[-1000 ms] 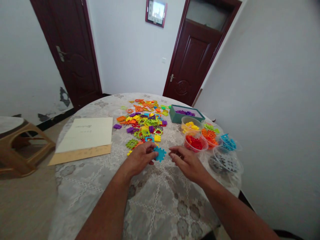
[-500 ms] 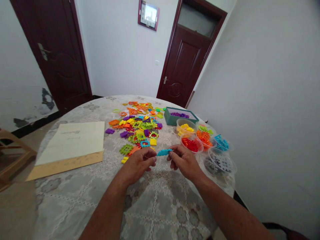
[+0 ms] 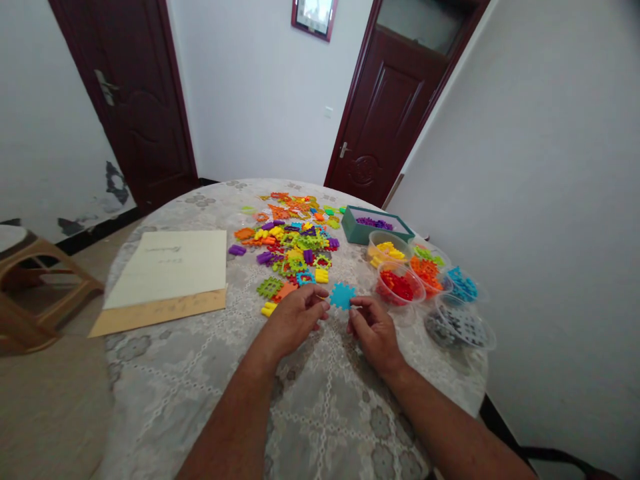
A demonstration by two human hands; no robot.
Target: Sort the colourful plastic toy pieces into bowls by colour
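A flat blue toothed building piece (image 3: 343, 295) is held a little above the lace-patterned tablecloth, its broad face turned toward me. My right hand (image 3: 373, 329) pinches its right edge between thumb and forefinger. Close to the opposite edge is my left hand (image 3: 303, 311), fingers bent and thumb apart from the forefinger; nothing clearly shows in its grip. Just beyond the left hand lies a heap of mixed plastic pieces (image 3: 300, 243) in green, orange, yellow and purple. A yellow ribbed piece (image 3: 321, 275) and a blue square frame piece (image 3: 305, 278) are at its near side.
Clear tubs hold sorted pieces on the right: red (image 3: 399, 285), yellow (image 3: 387, 253), orange (image 3: 426, 273), blue (image 3: 461, 285) and grey (image 3: 457, 323). Behind them stands a green box (image 3: 354, 231) with purple pieces. Paper sheets (image 3: 167, 270) lie left, near a stool (image 3: 47, 287).
The blue piece has turned from nearly edge-on to face me. The left hand's fingertips sit slightly apart from it. My view has shifted, so the table appears further right.
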